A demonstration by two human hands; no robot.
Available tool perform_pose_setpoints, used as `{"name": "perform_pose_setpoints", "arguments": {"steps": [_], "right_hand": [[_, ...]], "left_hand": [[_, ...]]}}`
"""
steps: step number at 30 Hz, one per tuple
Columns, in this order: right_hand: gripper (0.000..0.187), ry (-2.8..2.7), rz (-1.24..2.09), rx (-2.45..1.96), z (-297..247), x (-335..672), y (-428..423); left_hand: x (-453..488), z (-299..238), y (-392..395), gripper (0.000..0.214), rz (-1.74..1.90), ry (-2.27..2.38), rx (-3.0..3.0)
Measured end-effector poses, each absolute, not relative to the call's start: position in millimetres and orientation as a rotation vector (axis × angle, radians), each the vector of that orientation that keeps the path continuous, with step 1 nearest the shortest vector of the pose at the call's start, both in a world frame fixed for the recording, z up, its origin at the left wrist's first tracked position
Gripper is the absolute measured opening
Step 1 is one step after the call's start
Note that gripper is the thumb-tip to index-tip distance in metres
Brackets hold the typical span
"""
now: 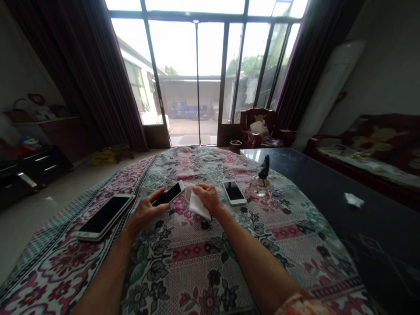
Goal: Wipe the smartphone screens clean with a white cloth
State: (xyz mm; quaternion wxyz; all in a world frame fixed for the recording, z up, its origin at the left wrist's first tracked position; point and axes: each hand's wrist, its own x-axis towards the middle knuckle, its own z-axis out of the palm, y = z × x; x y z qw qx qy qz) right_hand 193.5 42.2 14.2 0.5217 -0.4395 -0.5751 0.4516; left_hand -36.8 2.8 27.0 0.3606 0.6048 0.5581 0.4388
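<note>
My left hand grips a smartphone with a dark screen and pale edge, thumb and fingers on its long sides. A folded white cloth is pinched in my right hand, close to the phone's far right end; whether the cloth touches the phone I cannot tell. Just right of that hand a white smartphone lies face up. A larger white tablet-like device with a dark screen lies left of my left forearm. Beyond, at the right, stands a clear glass bottle with a black spray top.
A flowered cloth covers the round table. To its right is a dark glossy table bearing a crumpled white tissue. A wooden chair and sofa stand farther back, before tall glass doors.
</note>
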Motion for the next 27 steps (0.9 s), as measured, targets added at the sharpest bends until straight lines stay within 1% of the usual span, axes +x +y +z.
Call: {"name": "perform_pose_setpoints", "arguments": {"steps": [3,7,14,20,27], "right_hand": [[0.022,-1.322,1.044,-1.075,15,197,45],[0.022,-1.261,0.996,-1.079,18,202,48],[0.031,-1.325,1.033,-0.893,20,193,46],[0.025,-1.469,0.856,-0.864,24,187,41],[0.021,-1.574,0.759,-0.787,42,179,25]], "left_hand": [[-41,27,2,0.085,1.129,1.29,1.467],[-39,28,0,0.085,1.128,1.2,1.393],[-36,29,-1,0.085,1.107,1.169,1.372],[-39,28,0,0.081,1.066,1.155,1.423],[-43,30,0,0.088,1.114,1.263,1.449]]}}
